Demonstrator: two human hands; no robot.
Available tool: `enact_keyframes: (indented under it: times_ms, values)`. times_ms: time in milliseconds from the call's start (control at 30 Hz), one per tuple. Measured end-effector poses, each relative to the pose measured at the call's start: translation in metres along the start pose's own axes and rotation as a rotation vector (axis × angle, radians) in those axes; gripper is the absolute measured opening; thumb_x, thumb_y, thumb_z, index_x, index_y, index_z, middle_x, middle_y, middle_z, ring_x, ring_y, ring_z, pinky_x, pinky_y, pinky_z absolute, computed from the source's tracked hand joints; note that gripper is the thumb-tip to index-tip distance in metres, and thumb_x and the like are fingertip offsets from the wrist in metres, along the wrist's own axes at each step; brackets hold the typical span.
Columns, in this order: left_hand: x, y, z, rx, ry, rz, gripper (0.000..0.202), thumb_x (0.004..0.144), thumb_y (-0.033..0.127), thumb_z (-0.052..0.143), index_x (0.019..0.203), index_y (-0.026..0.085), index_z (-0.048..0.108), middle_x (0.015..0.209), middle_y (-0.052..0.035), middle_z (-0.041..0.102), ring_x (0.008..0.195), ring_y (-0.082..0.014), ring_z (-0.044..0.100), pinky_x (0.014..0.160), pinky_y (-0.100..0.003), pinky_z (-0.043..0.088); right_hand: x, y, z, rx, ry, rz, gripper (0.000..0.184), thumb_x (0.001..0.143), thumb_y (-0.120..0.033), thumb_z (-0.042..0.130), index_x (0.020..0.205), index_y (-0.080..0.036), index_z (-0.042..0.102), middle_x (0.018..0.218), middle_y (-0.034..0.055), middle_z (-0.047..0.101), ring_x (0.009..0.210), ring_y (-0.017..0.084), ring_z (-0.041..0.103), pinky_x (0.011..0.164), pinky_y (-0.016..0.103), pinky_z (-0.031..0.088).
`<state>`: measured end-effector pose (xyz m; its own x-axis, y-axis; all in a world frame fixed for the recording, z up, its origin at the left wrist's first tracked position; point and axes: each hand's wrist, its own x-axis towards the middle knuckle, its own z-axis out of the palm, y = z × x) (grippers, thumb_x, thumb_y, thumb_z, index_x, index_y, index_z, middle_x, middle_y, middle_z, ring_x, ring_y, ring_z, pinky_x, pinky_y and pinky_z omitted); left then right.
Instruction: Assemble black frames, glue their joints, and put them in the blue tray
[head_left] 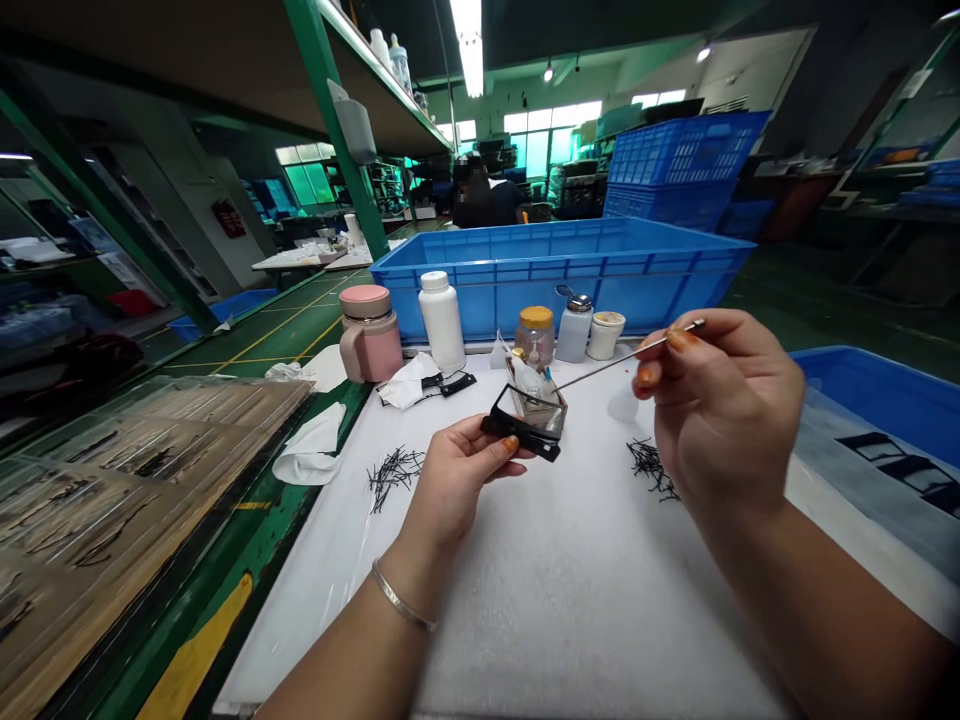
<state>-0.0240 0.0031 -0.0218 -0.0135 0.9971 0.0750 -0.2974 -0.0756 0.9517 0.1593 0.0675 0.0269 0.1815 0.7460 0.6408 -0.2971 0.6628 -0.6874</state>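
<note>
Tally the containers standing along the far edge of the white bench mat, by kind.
Pink lidded mug: 1
White plastic bottle: 1
Glass jar with yellow lid: 1
Metal-topped dispenser bottle: 1
Small cream-coloured pot: 1
Total: 5

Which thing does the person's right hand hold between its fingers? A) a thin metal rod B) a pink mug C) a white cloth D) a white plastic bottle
A. The right hand pinches the thin metal rod near one end between its fingertips.
</note>
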Motion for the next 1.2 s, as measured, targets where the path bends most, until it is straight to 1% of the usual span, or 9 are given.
enact_keyframes:
  times_ms: [100, 233, 467, 667, 867, 1033, 1200]
  values:
    - [0.0, -0.001, 0.002, 0.013, -0.02, -0.019, 0.02, 0.08, 0.025, 0.071, 0.097, 0.014, 0.069, 0.093, -0.0083, 0.071, 0.085, -0.0161, 0.068, 0.067, -0.018, 0.053, -0.009, -0.003, 0.007, 0.022, -0.075, 0.07, 0.002, 0.082, -0.016, 0.062, 0.082, -0.018, 0.062, 0.074, 0.0015, 0.064, 0.054, 0.011, 0.056, 0.046, 0.023, 0.046]
    - [-0.001, -0.001, 0.004, 0.023, -0.041, -0.042, 0.023, 0.08, 0.026, 0.071, 0.1, 0.014, 0.069, 0.095, -0.0087, 0.071, 0.083, -0.0154, 0.068, 0.068, -0.018, 0.053, -0.018, 0.005, 0.011, -0.028, -0.132, 0.121, 0.003, 0.083, -0.022, 0.064, 0.085, -0.02, 0.063, 0.075, 0.0009, 0.064, 0.056, 0.011, 0.059, 0.049, 0.024, 0.049]
    - [-0.002, -0.001, 0.005, 0.015, -0.062, -0.051, 0.023, 0.08, 0.025, 0.07, 0.1, 0.014, 0.069, 0.096, -0.009, 0.071, 0.084, -0.0164, 0.068, 0.068, -0.019, 0.053, -0.023, 0.009, 0.012, -0.072, -0.187, 0.121, 0.008, 0.083, -0.026, 0.066, 0.088, -0.02, 0.063, 0.076, 0.0008, 0.065, 0.057, 0.012, 0.06, 0.051, 0.025, 0.052]
    - [-0.002, 0.0, 0.005, 0.002, -0.069, -0.039, 0.022, 0.08, 0.026, 0.071, 0.099, 0.015, 0.07, 0.096, -0.0086, 0.071, 0.085, -0.0167, 0.068, 0.068, -0.019, 0.053, -0.023, 0.008, 0.012, -0.065, -0.172, 0.108, 0.006, 0.084, -0.024, 0.065, 0.087, -0.02, 0.063, 0.075, 0.0005, 0.064, 0.056, 0.011, 0.059, 0.051, 0.025, 0.051]
    - [-0.002, 0.0, 0.004, -0.002, -0.064, -0.039, 0.019, 0.081, 0.024, 0.07, 0.098, 0.015, 0.07, 0.097, -0.008, 0.071, 0.085, -0.0165, 0.068, 0.068, -0.018, 0.053, -0.022, 0.006, 0.012, -0.061, -0.154, 0.083, 0.004, 0.084, -0.023, 0.065, 0.086, -0.02, 0.064, 0.074, 0.001, 0.064, 0.055, 0.012, 0.059, 0.049, 0.024, 0.05]
    - [-0.002, 0.001, 0.004, -0.007, -0.052, -0.036, 0.017, 0.08, 0.025, 0.07, 0.094, 0.015, 0.07, 0.093, -0.0083, 0.071, 0.084, -0.0167, 0.068, 0.067, -0.019, 0.053, -0.021, 0.004, 0.011, -0.078, -0.138, 0.089, 0.002, 0.084, -0.019, 0.063, 0.086, -0.019, 0.065, 0.074, 0.0012, 0.064, 0.055, 0.012, 0.059, 0.049, 0.025, 0.05]
    - [-0.002, 0.002, 0.004, -0.007, -0.045, -0.038, 0.018, 0.079, 0.024, 0.071, 0.094, 0.014, 0.07, 0.093, -0.0088, 0.071, 0.084, -0.0171, 0.068, 0.068, -0.02, 0.053, -0.021, 0.003, 0.01, -0.098, -0.135, 0.088, 0.002, 0.083, -0.018, 0.062, 0.084, -0.019, 0.065, 0.071, 0.0009, 0.064, 0.054, 0.012, 0.058, 0.048, 0.025, 0.048]
